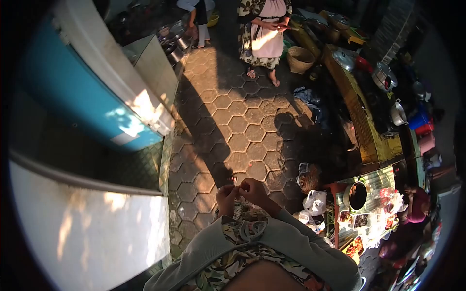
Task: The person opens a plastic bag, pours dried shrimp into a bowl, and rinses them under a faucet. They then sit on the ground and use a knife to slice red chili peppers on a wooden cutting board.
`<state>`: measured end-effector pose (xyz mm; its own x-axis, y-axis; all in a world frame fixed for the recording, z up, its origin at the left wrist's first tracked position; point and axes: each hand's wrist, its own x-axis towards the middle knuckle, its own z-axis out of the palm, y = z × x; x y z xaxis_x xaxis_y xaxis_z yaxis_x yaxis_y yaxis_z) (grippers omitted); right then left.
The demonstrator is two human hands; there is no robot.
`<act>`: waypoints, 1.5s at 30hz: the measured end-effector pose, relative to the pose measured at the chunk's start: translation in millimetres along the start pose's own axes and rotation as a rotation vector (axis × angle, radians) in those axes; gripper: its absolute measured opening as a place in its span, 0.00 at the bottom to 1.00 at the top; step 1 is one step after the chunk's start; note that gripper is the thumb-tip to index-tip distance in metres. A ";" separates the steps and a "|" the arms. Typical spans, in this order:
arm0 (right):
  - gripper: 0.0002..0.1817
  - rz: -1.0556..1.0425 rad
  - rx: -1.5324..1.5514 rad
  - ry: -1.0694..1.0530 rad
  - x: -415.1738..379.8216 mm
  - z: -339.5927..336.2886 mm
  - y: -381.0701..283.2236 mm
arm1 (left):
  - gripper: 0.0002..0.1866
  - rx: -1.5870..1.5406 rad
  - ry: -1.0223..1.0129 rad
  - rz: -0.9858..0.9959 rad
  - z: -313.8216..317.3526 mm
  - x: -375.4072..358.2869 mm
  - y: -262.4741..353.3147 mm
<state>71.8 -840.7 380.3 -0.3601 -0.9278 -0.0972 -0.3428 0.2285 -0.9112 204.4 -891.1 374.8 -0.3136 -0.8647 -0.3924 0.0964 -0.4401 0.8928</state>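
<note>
My left hand and my right hand meet in front of my body, above the paved ground. Both are closed, thumbs and fingertips pinched together. What they pinch is too small to make out. A tiny red and white spot shows just beyond the fingertips. Below the hands are my grey-green sleeves and a patterned garment.
Hexagonal paving runs ahead. A white wall and blue door stand left. On the right, a table bears a dark pan; plastic bags lie beside it. An aproned person stands ahead; another bends near pots.
</note>
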 end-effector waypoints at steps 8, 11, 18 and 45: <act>0.08 0.036 0.480 0.430 167.1 -98.0 43.8 | 0.08 0.091 -0.109 0.185 27.8 164.8 71.4; 0.08 0.166 0.522 0.643 219.7 -152.5 42.1 | 0.07 0.194 -0.165 0.114 36.5 210.5 95.2; 0.07 0.208 1.086 0.827 287.8 -238.0 52.5 | 0.05 0.195 -0.329 0.055 73.0 250.8 99.8; 0.13 -0.387 0.517 2.150 18.1 -137.0 -9.8 | 0.12 0.548 -1.455 0.005 146.5 251.3 73.6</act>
<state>-50.2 -819.4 442.3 -0.5884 0.7896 0.1743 -0.5506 -0.2333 -0.8015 -5.8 -1105.3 374.3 -0.9592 0.2488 -0.1341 -0.1431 -0.0183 0.9895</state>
